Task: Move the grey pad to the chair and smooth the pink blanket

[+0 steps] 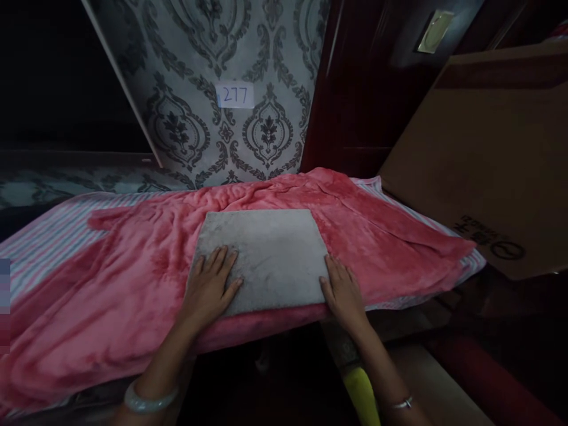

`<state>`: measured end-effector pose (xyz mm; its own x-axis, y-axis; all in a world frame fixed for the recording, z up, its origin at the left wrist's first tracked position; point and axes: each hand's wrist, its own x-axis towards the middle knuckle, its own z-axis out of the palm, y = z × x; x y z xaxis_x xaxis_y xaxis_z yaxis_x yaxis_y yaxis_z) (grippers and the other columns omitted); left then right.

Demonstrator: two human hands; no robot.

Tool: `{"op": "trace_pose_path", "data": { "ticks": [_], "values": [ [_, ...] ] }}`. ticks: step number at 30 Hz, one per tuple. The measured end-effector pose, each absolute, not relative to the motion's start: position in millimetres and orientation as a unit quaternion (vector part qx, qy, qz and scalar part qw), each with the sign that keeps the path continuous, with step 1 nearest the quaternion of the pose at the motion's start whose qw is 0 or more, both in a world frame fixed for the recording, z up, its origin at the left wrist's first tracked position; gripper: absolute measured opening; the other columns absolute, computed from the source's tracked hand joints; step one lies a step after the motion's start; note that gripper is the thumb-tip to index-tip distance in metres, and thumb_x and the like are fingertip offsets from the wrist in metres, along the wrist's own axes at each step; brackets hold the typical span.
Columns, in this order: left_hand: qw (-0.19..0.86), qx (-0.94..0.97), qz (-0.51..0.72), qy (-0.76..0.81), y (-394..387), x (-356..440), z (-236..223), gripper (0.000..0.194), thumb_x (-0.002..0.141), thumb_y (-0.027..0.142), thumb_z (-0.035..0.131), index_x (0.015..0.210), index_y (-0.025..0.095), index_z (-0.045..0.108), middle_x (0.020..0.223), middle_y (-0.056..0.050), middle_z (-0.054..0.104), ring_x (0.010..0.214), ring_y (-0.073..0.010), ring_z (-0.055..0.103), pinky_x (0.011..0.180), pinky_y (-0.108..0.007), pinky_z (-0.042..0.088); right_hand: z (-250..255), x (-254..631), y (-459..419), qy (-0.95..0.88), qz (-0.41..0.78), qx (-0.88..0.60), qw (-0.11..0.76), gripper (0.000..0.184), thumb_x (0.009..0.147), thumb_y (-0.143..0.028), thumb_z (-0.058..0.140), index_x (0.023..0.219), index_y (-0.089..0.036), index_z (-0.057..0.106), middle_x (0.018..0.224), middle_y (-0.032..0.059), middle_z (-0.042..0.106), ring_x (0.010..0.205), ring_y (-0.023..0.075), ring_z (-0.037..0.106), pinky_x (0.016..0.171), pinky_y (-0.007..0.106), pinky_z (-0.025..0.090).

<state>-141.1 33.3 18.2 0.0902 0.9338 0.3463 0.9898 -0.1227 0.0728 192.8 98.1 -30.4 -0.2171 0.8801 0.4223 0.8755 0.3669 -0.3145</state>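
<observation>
A flat grey rectangular piece (270, 254) with a soft, fabric-like surface lies on a rumpled pink plush blanket (390, 260). I cannot tell whether it is a mat or a folded cloth. My left hand (210, 287) rests flat on its left part, fingers spread and pointing away from me. At its right edge is my right hand (344, 290), fingers stretched out, the fingertips touching the border and the palm over the blanket. Neither hand grips anything.
Under the blanket shows a striped cloth (57, 231). A large cardboard box (492, 154) leans at the right. Behind are a patterned wall (190, 89) with a paper marked 277 (235, 94), and a dark screen (66, 83) at the left.
</observation>
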Motion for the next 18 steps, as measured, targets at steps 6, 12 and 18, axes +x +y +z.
{"op": "trace_pose_path", "data": {
  "ticks": [6,12,18],
  "values": [
    [0.078,-0.722,-0.219,-0.652,25,-141,22,0.052,0.098,0.044,0.041,0.138,0.017,0.058,0.147,-0.015,0.055,0.138,-0.0325,0.048,0.115,-0.060,0.037,-42,195,97,-0.763,-0.024,-0.545,0.346,0.056,0.101,-0.037,0.028,0.150,-0.016,0.044,0.143,0.0150,0.057,0.135,0.0274,0.048,0.113,0.053,0.034],
    [0.108,-0.681,-0.274,-0.671,-18,-155,10,0.049,0.098,0.044,0.043,0.135,0.017,0.060,0.146,-0.016,0.055,0.136,-0.0324,0.051,0.113,-0.056,0.042,-46,200,100,-0.767,-0.009,-0.530,0.360,0.057,0.102,-0.044,0.026,0.148,-0.016,0.047,0.143,0.0162,0.055,0.134,0.0286,0.049,0.110,0.053,0.038],
    [0.091,-0.697,-0.269,-0.658,-52,-163,-4,0.063,0.093,0.046,0.055,0.149,0.020,0.045,0.161,-0.017,0.035,0.144,-0.0328,0.042,0.115,-0.052,0.042,-32,189,79,-0.755,-0.057,-0.528,0.385,0.056,0.101,-0.051,0.034,0.138,-0.017,0.058,0.154,0.0178,0.043,0.148,0.0377,0.027,0.110,0.069,0.029]
  ]
}}
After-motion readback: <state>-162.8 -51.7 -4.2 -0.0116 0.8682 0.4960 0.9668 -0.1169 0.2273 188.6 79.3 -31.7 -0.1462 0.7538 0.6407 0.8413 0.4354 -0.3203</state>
